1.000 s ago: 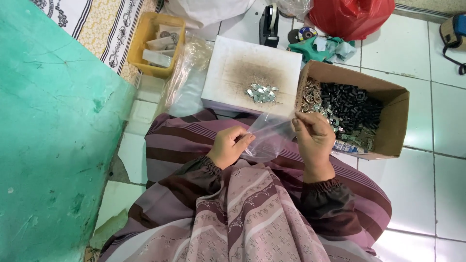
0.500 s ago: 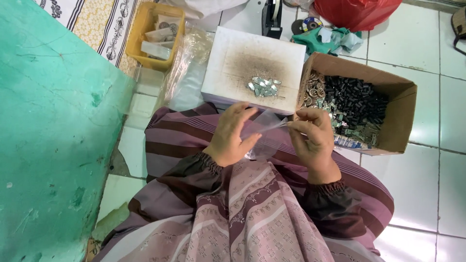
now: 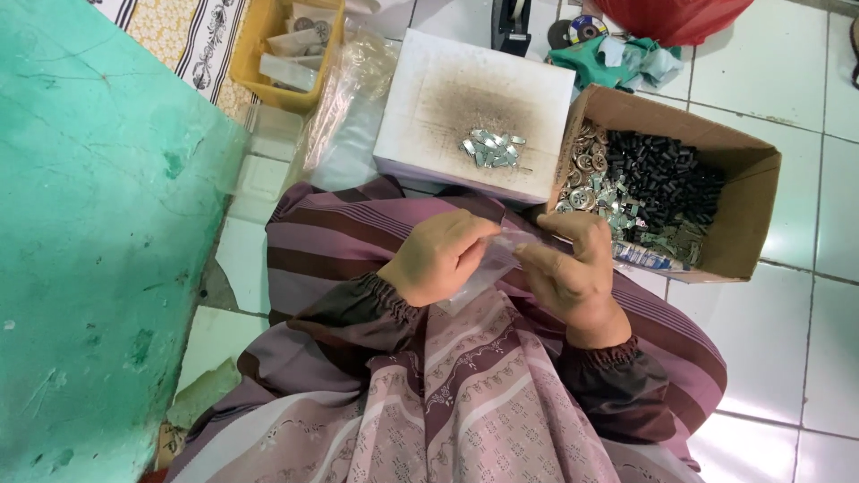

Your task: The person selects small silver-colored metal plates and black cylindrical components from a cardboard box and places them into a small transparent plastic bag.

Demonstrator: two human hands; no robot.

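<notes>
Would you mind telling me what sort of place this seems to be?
Probably a home workshop for floor-level piecework: white floor tiles, an open cardboard box of small black and silver parts, and a small clear plastic bag in both hands.

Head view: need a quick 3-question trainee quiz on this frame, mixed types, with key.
1. True or false: the small clear plastic bag is held between the left hand and the right hand.
2. Multiple choice: the heap of small silvery metal pieces lies on
A. the yellow tray
B. the white box
C. the green surface
3. Fill in: the open cardboard box of dark and silvery small parts stands to the person's ____ side.

Key: 1 true; 2 B; 3 right.
</notes>
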